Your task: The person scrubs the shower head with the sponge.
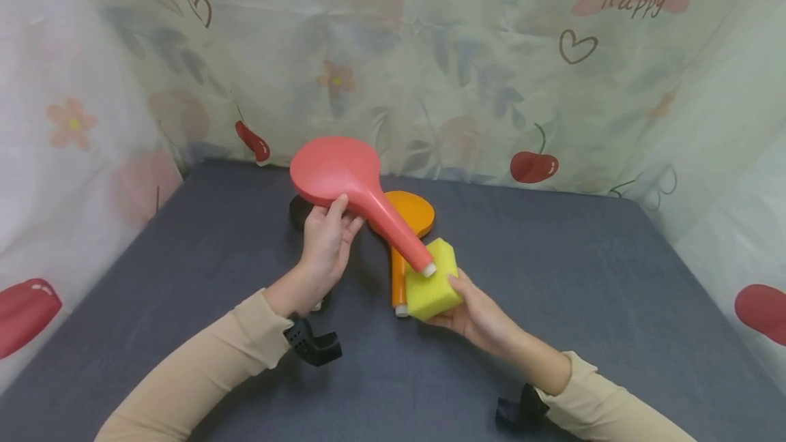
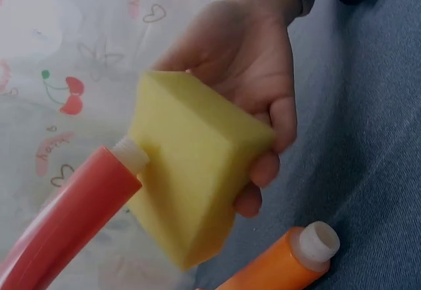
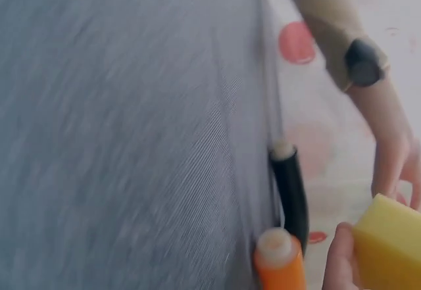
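My left hand (image 1: 325,241) grips a red handheld shower head (image 1: 338,168) by the edge of its round head, thumb on top. Its handle slants down to the right, and the white threaded end (image 2: 131,155) meets the face of a yellow sponge (image 2: 187,152). That block-shaped sponge is held from below and behind by my right hand (image 1: 475,312), with fingertips (image 2: 264,169) curled round its edge. Beneath the red one, an orange shower head (image 1: 413,212) lies on the dark table, partly hidden by it and the sponge.
Behind my left hand, a black shower head (image 1: 299,211) lies mostly hidden; its handle (image 3: 291,194) shows in the right wrist view. A dark grey cloth covers the table (image 1: 552,271). Printed curtains (image 1: 430,74) hang along the back and both sides.
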{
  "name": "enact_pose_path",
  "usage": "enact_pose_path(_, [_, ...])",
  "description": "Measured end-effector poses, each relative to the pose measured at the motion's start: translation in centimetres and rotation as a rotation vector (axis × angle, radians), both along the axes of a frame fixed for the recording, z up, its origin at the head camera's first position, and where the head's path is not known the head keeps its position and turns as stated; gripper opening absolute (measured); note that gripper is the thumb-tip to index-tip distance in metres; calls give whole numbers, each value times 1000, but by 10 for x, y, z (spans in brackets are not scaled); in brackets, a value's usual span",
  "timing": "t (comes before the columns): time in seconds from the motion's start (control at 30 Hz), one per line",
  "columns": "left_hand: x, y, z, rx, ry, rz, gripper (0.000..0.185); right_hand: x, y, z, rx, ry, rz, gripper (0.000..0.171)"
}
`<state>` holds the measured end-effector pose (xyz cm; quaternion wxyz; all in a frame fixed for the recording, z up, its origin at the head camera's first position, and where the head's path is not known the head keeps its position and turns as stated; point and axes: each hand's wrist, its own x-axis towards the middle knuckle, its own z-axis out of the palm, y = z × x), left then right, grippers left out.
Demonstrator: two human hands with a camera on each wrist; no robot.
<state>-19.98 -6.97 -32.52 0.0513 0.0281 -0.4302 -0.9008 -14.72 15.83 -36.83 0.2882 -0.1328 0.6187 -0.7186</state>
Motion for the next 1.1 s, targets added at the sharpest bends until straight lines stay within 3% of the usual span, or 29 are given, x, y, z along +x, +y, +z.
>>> enact_pose_path(0.2, [-1,0,-1,-21,29,24,34,1,1,2,-120,-129,57,52])
enact_pose_path(0.77, [-2,-2,-4,-60,76,54,34,-4,19,14,-228,-179,25,45])
enact_pose_path(0.93, [-2,-2,-5,-68,81,58,34,-5,22,19,-147,-138,-58,47])
enact_pose_path(1.1, [-2,-1,-6,-88,51,35,34,-9,25,27,31,-3,-207,54])
